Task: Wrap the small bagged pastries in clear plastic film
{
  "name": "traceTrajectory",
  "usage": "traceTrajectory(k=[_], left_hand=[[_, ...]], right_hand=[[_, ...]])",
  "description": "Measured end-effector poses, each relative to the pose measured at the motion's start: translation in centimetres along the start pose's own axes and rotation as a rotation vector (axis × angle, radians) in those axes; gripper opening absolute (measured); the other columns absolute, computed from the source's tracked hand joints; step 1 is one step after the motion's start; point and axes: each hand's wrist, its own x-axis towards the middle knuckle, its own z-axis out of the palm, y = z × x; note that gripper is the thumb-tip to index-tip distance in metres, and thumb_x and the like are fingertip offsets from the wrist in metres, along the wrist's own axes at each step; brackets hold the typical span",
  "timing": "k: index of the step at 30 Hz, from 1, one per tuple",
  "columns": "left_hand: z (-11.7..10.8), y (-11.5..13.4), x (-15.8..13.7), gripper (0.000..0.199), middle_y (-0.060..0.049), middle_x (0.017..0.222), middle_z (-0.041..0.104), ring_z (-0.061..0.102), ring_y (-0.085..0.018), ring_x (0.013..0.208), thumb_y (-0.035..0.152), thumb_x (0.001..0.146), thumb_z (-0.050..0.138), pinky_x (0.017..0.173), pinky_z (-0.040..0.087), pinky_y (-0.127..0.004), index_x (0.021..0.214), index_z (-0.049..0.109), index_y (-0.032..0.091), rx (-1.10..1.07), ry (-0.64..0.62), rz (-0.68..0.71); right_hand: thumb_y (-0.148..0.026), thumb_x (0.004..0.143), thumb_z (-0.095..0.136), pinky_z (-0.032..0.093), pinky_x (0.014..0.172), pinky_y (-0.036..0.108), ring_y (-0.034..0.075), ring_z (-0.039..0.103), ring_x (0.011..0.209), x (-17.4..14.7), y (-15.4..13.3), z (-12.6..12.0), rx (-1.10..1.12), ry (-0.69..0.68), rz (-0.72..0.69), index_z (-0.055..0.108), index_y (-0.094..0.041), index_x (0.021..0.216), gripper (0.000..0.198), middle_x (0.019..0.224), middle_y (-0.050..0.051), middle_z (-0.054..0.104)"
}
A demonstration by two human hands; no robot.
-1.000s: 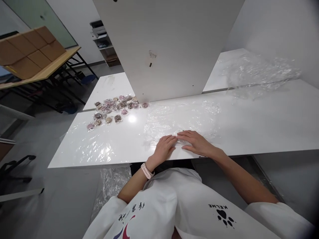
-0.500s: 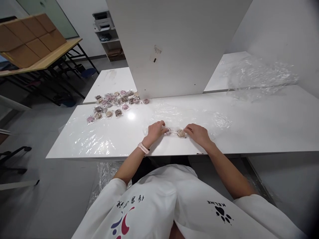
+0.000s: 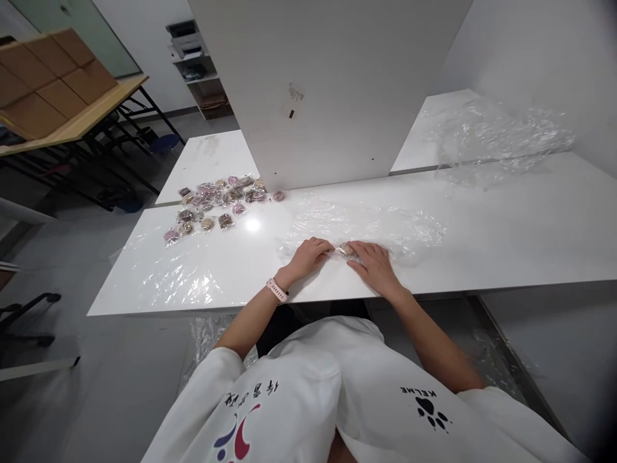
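Observation:
A tan, round, cookie-like piece in clear wrapping lies near the table's front edge, between my two hands. My right hand is closed around its right side, thumb in front and fingers behind. My left hand has its fingers curled down at the left end, pressing together on clear plastic. The pinkish wrapped piece seen there before is hidden under those fingers. Behind both hands a crinkled sheet of clear plastic film lies flat on the white table, its front edge reaching the hands.
Several wrapped cookie-like pieces, pink, tan and brown, are spread at the back left. More plastic film covers the front left. A tall white panel rises behind the table. A crumpled plastic heap sits at the back right.
My right hand has moved left and closed round the tan piece. My left hand's fingers have come over the pinkish piece, hiding it. Film now lies up against the hands.

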Motion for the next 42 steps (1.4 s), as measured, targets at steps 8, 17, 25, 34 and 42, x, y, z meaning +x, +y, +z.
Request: traceTrajectory(k=[8, 17, 25, 34, 42], left_hand=[[-2.4, -0.1, 1.7, 0.024, -0.007, 0.086, 0.07, 0.062, -0.022, 0.076, 0.041, 0.098, 0.058, 0.068, 0.043, -0.031, 0.096, 0.065, 0.018, -0.038, -0.121, -0.278], [0.9, -0.1, 1.0, 0.022, -0.013, 0.123, 0.067, 0.058, -0.028, 0.117, 0.025, 0.096, 0.062, 0.098, 0.047, -0.045, 0.116, 0.064, 0.017, 0.265, 0.067, 0.061], [-0.2, -1.1, 0.0, 0.025, -0.011, 0.126, 0.07, 0.063, -0.026, 0.118, 0.019, 0.099, 0.05, 0.1, 0.05, -0.048, 0.117, 0.067, 0.021, 0.074, 0.228, -0.062], [0.1, 0.9, -4.3, 0.03, -0.014, 0.113, 0.073, 0.071, -0.023, 0.106, 0.036, 0.09, 0.07, 0.101, 0.058, -0.047, 0.113, 0.064, 0.016, -1.291, 0.414, -0.721], [0.8, 0.0, 0.7, 0.039, -0.012, 0.147, 0.059, 0.049, -0.025, 0.143, 0.036, 0.104, 0.041, 0.12, 0.039, -0.052, 0.135, 0.059, 0.021, -0.68, 0.435, -0.36]], right_hand=[[-0.053, 0.104, 0.034, 0.037, 0.068, 0.032, 0.021, 0.062, 0.074, 1.8, 1.4, -1.4, 0.108, -0.177, 0.212, 0.066, -0.022, 0.079, 0.051, 0.08, 0.005, 0.071], [-0.035, 0.103, 0.044, 0.042, 0.088, 0.04, 0.028, 0.058, 0.105, 2.4, 0.4, -0.6, -0.057, 0.166, 0.12, 0.071, -0.02, 0.105, 0.031, 0.109, 0.012, 0.07], [-0.038, 0.102, 0.047, 0.037, 0.098, 0.045, 0.029, 0.052, 0.115, 1.4, -1.4, 1.2, -0.136, 0.056, -0.114, 0.06, -0.027, 0.139, 0.04, 0.127, 0.011, 0.064], [-0.033, 0.104, 0.043, 0.038, 0.088, 0.044, 0.03, 0.047, 0.105, 2.5, -1.1, 2.2, -0.133, 0.026, -0.056, 0.066, -0.031, 0.137, 0.04, 0.119, 0.012, 0.063], [-0.033, 0.103, 0.046, 0.041, 0.088, 0.044, 0.029, 0.049, 0.107, 2.7, -1.3, 2.0, -0.13, 0.023, -0.082, 0.068, -0.032, 0.132, 0.037, 0.12, 0.011, 0.063]])
